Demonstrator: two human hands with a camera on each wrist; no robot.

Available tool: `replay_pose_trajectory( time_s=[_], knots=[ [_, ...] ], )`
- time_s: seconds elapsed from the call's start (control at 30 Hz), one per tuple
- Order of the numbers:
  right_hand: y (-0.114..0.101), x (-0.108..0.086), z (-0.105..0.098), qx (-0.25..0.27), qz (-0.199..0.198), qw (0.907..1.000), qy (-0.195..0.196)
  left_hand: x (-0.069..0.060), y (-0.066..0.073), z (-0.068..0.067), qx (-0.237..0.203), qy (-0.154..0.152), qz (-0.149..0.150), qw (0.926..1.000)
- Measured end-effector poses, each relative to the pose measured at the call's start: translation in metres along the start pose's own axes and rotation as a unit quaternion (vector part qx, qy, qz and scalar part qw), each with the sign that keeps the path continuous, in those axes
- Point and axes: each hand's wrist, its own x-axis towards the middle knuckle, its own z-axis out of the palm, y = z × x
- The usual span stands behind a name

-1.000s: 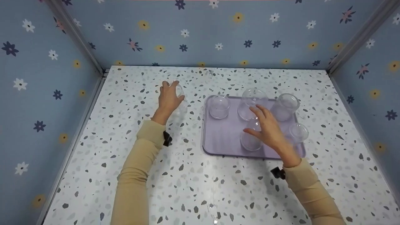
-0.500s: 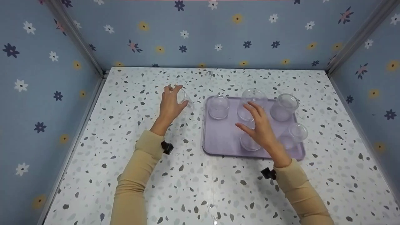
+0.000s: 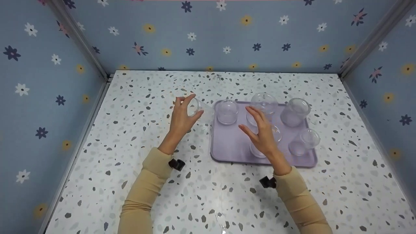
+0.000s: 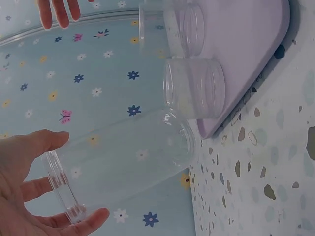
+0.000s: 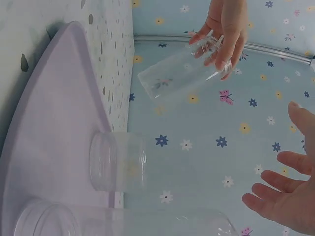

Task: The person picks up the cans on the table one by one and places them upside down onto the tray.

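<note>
In the head view, my left hand (image 3: 182, 122) grips a tall clear jar (image 3: 207, 112) by its rim end, left of the lilac tray (image 3: 227, 149). The left wrist view shows this jar (image 4: 130, 152) tilted, thumb and fingers round its ridged rim, its base towards the tray's corner. Above the tray hovers my right hand (image 3: 264, 136), fingers and thumb spread and holding nothing. Behind and under it stand a large clear jar (image 3: 263, 100) and another clear vessel (image 3: 258, 150), partly hidden by the hand.
A short clear jar (image 3: 227, 112) stands at the tray's back left corner. A wide clear jar (image 3: 295, 112) and a narrower one (image 3: 304, 142) stand along its right side. The speckled table (image 3: 182, 195) meets a flowered back wall (image 3: 224, 35).
My left hand has carried the jar right and nearer to me, to the tray's left edge. My right hand has drifted left over the tray, still holding nothing.
</note>
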Motion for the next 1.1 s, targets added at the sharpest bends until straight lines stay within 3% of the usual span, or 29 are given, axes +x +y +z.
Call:
replay_pose_trajectory(
  time_s=[0.2,0.5,0.93,1.1],
  knots=[
    [-0.006,0.000,0.007,0.043,0.040,0.9983,-0.001,-0.011,0.005,0.004,-0.043,0.007,0.003,0.9990],
    [-0.036,0.008,0.013,0.105,0.096,0.9898,0.010,-0.025,0.010,0.009,-0.104,0.005,0.002,0.9945],
    [-0.024,0.004,0.024,0.151,0.185,0.9709,-0.009,-0.037,0.012,0.014,-0.166,0.004,0.004,0.9862],
    [-0.005,-0.001,0.029,0.197,0.238,0.9505,-0.033,-0.042,0.012,0.017,-0.185,0.000,-0.002,0.9828]
  ],
)
